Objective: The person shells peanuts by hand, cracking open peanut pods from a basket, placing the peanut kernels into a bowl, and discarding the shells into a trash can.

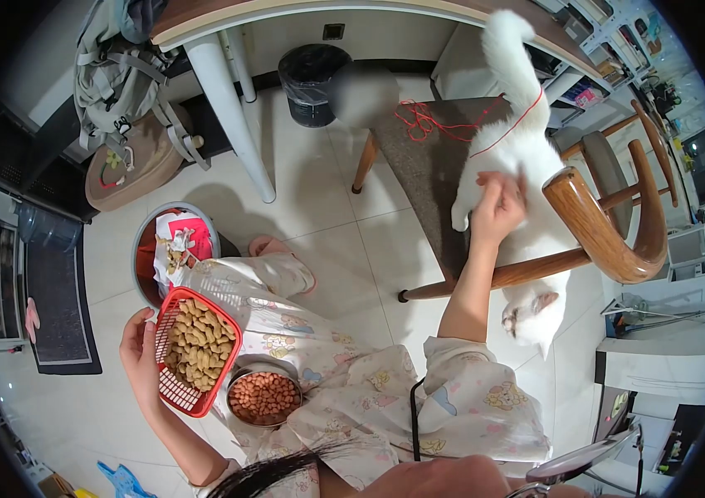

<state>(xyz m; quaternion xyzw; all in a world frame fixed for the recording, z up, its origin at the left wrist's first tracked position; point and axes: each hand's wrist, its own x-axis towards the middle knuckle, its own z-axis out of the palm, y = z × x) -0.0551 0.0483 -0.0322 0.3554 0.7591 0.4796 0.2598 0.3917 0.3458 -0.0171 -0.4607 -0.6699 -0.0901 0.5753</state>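
Note:
My left hand point(138, 353) grips the left rim of a red plastic basket point(237, 353) heaped with unshelled peanuts point(200, 344). Beside the basket, a metal bowl point(297, 408) of shelled reddish peanuts point(264, 397) rests on my lap. My right hand point(497, 205) is over the side of a white cat point(526, 158), its fingers curled and partly blurred; what they hold, if anything, cannot be made out. The cat is on a brown-seated wooden chair point(419, 158), head hanging down past the armrest. Thin red string point(419, 119) lies on the seat and runs across the cat's back.
A bin point(143, 241) with peanut shells and paper stands by my leg. Farther off are a black-lined bin point(311, 83), a white table leg point(232, 116), a grey bag point(116, 83) and a second wooden chair point(605, 166). A dark mat point(62, 307) lies at left.

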